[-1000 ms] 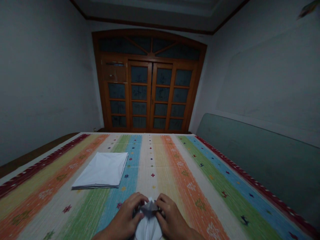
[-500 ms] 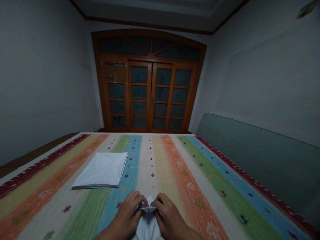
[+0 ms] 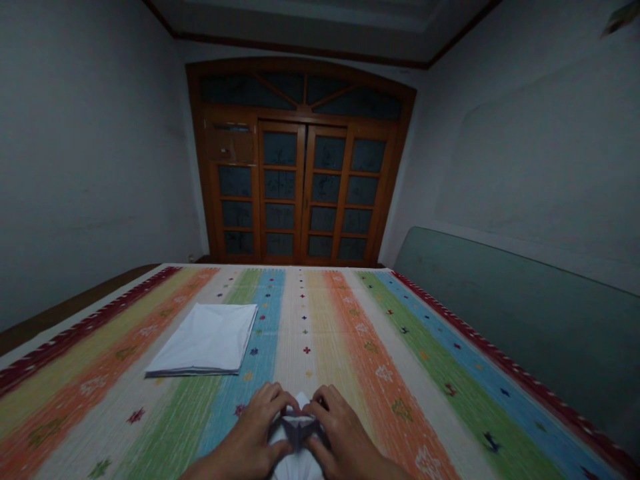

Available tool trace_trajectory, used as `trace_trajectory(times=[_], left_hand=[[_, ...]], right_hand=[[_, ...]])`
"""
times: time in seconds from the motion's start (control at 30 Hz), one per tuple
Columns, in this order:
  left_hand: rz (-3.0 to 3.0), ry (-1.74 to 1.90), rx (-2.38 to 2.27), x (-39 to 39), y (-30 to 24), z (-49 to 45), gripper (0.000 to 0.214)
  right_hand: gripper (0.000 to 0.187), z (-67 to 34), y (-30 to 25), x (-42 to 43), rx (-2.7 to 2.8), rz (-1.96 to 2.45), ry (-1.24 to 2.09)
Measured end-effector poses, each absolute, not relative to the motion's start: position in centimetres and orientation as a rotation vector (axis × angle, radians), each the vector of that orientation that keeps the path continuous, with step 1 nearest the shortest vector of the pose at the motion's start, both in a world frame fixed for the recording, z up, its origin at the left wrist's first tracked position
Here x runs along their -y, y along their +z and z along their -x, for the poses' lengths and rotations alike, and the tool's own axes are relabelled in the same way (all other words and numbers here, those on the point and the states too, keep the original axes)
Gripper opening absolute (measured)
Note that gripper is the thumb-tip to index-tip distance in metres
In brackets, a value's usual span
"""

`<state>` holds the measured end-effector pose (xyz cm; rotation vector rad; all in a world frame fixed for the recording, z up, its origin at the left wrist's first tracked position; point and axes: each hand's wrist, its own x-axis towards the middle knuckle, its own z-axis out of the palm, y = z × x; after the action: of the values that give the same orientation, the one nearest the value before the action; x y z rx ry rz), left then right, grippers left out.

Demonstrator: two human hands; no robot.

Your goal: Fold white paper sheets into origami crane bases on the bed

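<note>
Left hand (image 3: 247,430) and right hand (image 3: 343,430) pinch a folded white paper shape (image 3: 297,433) at bottom centre, with a flat white paper sheet (image 3: 203,340) up left on striped woven cloth (image 3: 295,320)

Glazed wooden double doors (image 3: 303,193) under an arched fanlight fill the far end of a dim room, between plain grey walls (image 3: 90,167). A striped cover (image 3: 300,313) spreads across the near foreground, with a grey-green padded panel (image 3: 515,320) along its right edge and a dark wooden ledge (image 3: 65,313) at left.
</note>
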<state>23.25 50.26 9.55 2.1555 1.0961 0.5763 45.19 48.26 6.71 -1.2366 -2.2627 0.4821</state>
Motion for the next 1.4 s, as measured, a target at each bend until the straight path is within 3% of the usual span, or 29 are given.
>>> trace_trajectory(times=[0.27, 0.8, 1.07, 1.23, 1.4], left_hand=[[-2.256, 0.58, -1.022, -50.1, 9.4, -23.0, 0.029], [-2.307, 0.49, -0.956, -49.7, 10.5, -22.8, 0.041], [-2.338, 0.522, -1.119, -50.2, 9.7, -22.8, 0.026], [-2.407, 0.612, -1.146, -50.7, 8.7, -22.7, 0.026], [-2.439, 0.64, -1.317, -51.2, 8.5, -22.8, 0.024]], right_hand=[[0.044, -45.4, 6.6, -48.3, 2.327, 1.147, 0.501], [0.065, -46.1, 7.4, -48.3, 2.462, 1.078, 0.552], [0.071, -46.1, 7.9, -47.9, 2.345, 1.121, 0.513], [0.065, -46.2, 7.0, -48.0, 2.287, 1.09, 0.481], [0.035, -45.8, 6.7, -48.1, 2.289, 1.022, 0.424]])
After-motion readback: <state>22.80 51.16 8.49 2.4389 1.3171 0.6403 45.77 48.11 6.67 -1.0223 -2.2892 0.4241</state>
